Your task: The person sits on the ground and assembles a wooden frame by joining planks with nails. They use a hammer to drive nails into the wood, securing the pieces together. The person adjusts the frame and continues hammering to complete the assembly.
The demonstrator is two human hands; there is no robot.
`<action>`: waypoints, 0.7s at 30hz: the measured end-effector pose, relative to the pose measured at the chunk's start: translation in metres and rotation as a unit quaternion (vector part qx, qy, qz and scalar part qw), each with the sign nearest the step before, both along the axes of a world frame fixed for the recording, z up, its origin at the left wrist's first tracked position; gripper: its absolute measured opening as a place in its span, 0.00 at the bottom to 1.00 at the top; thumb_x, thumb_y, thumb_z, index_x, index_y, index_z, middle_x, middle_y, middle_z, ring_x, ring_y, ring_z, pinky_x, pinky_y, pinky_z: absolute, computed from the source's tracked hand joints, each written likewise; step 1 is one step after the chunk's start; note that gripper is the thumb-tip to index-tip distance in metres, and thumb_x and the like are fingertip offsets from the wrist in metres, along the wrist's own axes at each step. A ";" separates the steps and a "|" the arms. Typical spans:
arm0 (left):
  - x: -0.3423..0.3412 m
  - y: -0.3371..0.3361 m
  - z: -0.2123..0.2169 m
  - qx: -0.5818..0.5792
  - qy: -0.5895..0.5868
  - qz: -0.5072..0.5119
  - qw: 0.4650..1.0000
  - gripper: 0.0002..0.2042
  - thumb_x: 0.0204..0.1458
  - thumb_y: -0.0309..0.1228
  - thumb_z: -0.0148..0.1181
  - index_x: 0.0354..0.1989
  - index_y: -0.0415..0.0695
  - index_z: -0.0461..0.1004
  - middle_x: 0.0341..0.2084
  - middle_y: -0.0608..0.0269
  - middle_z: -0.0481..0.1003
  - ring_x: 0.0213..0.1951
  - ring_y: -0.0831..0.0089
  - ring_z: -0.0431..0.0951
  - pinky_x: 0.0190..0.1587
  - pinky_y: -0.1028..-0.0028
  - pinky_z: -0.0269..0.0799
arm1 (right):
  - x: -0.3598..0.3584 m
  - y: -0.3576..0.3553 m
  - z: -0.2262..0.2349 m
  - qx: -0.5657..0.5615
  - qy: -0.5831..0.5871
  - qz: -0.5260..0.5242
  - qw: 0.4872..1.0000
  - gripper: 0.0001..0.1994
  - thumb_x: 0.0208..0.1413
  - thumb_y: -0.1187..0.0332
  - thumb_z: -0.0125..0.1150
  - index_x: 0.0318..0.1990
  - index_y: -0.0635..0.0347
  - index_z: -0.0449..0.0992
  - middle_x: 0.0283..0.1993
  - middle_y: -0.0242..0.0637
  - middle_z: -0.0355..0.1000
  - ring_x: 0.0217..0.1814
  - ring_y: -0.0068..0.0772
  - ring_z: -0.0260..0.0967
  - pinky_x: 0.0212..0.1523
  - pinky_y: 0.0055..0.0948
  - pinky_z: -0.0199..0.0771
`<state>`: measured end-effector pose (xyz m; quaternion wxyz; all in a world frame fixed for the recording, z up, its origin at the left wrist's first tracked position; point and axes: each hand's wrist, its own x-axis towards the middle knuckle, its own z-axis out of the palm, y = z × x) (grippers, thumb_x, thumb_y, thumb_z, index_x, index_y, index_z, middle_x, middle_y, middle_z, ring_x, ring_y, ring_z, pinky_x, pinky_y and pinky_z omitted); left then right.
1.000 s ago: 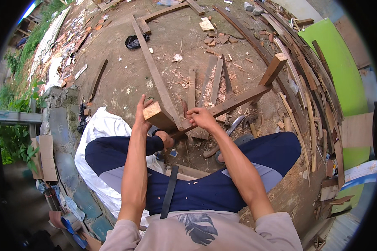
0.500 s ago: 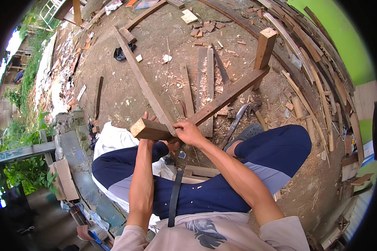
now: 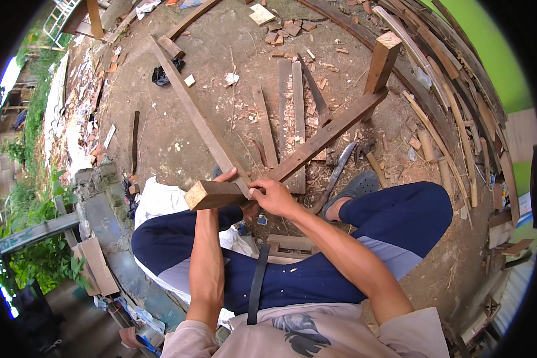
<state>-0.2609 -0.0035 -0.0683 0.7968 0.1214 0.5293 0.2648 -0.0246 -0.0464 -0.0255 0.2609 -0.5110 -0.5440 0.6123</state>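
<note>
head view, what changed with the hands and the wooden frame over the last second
The right hand slid from the dark beam toward the block end, closing up against the left hand at the joint. Both hands stayed on the wood; nothing was let go. The frame with its upright post and the long plank kept their arrangement.

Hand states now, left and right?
Left hand: mostly hidden behind the short pale square wooden block, holding it.
Right hand: closed on the long brown wooden beam.
</note>
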 end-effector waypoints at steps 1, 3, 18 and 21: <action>-0.007 0.001 -0.006 -0.014 -0.009 -0.024 1.000 0.28 0.61 0.44 0.61 0.61 0.34 0.67 0.49 0.44 0.78 0.47 0.54 0.83 0.49 0.56 0.81 | 0.001 0.001 0.002 -0.015 0.013 0.003 1.000 0.17 0.63 0.64 0.59 0.54 0.64 0.79 0.46 0.52 0.79 0.48 0.42 0.80 0.50 0.37 0.77; -0.007 0.002 -0.012 -0.027 0.005 -0.062 0.998 0.28 0.60 0.43 0.63 0.61 0.35 0.68 0.49 0.45 0.78 0.47 0.55 0.83 0.49 0.56 0.82 | 0.004 0.003 0.003 -0.048 0.035 0.006 0.998 0.17 0.63 0.64 0.59 0.55 0.64 0.78 0.47 0.52 0.79 0.49 0.41 0.79 0.51 0.37 0.76; 0.017 -0.004 0.009 0.013 -0.042 0.015 0.999 0.32 0.54 0.31 0.65 0.67 0.47 0.58 0.48 0.50 0.75 0.48 0.51 0.81 0.50 0.53 0.81 | 0.011 0.008 -0.014 -0.100 0.092 0.046 0.990 0.23 0.56 0.71 0.57 0.60 0.63 0.76 0.51 0.54 0.78 0.51 0.44 0.79 0.51 0.35 0.76; 0.012 -0.006 0.004 0.001 -0.049 0.017 0.999 0.32 0.56 0.35 0.65 0.67 0.46 0.58 0.48 0.49 0.74 0.50 0.50 0.80 0.51 0.50 0.80 | 0.014 0.012 -0.019 -0.089 0.097 0.074 0.989 0.23 0.55 0.72 0.57 0.60 0.63 0.76 0.53 0.53 0.77 0.53 0.44 0.77 0.55 0.35 0.75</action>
